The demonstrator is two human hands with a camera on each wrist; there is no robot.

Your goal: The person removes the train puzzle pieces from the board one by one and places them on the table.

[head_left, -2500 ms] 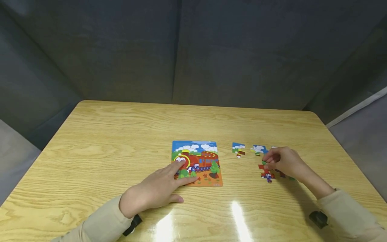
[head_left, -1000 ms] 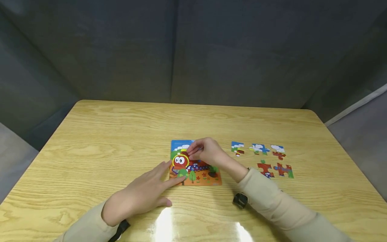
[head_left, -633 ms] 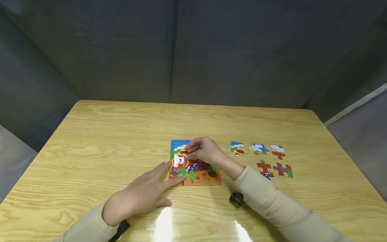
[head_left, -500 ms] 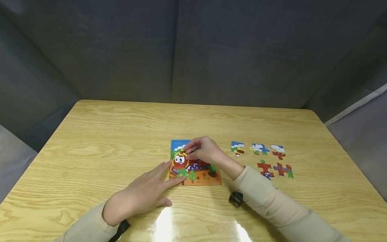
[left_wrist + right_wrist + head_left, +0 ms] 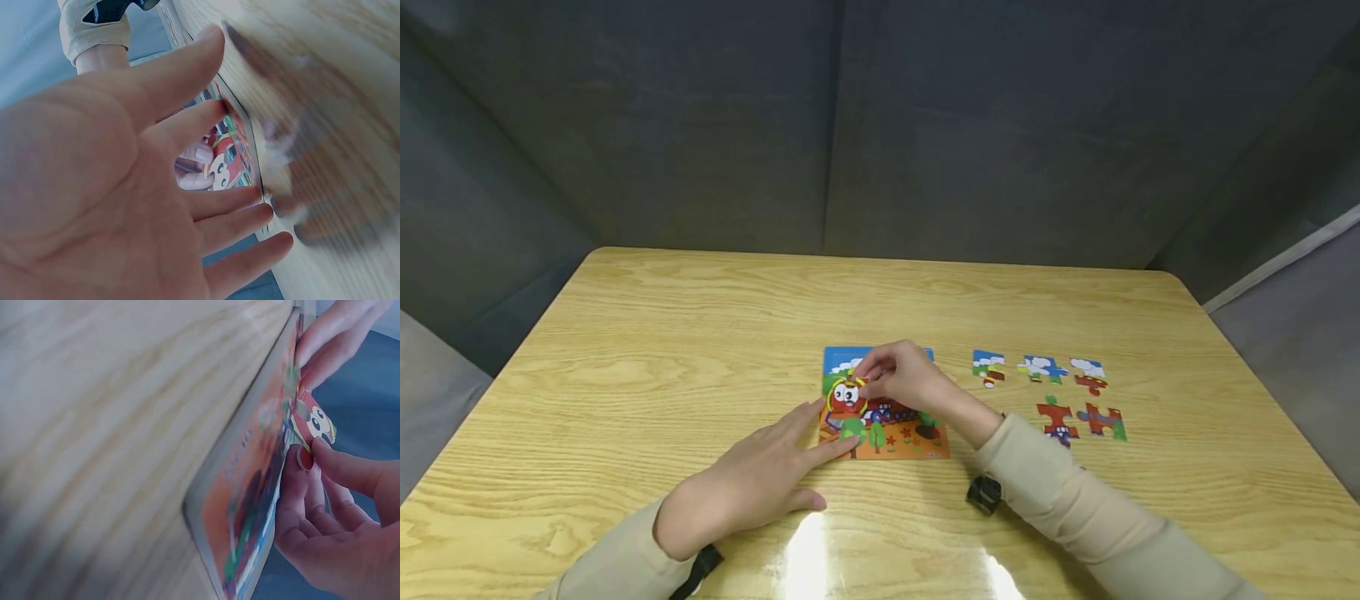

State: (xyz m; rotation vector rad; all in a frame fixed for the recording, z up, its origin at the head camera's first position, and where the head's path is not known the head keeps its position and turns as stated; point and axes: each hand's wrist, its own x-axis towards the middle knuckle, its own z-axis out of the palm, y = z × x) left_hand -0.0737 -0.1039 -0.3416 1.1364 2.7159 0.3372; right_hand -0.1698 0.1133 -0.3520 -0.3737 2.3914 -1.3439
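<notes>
1. Pinching the thin, red, yellow-ringed, cartoon-eyed jigsaw piece (image 5: 846, 395) with the right hand (image 5: 916, 383); tilted above the left part of the square, train-printed puzzle board (image 5: 913, 450);
2. Steady the board lightly with the spread left hand (image 5: 751, 477), at its left edge;
3. Align with the board's print; lower flat; avoid forcing.

The right grip (image 5: 908, 379) hides the upper middle of the board (image 5: 904, 450). The board's corner print (image 5: 934, 456) is too small for me; right of the board, my view crops the right sleeve (image 5: 1097, 508).
</notes>
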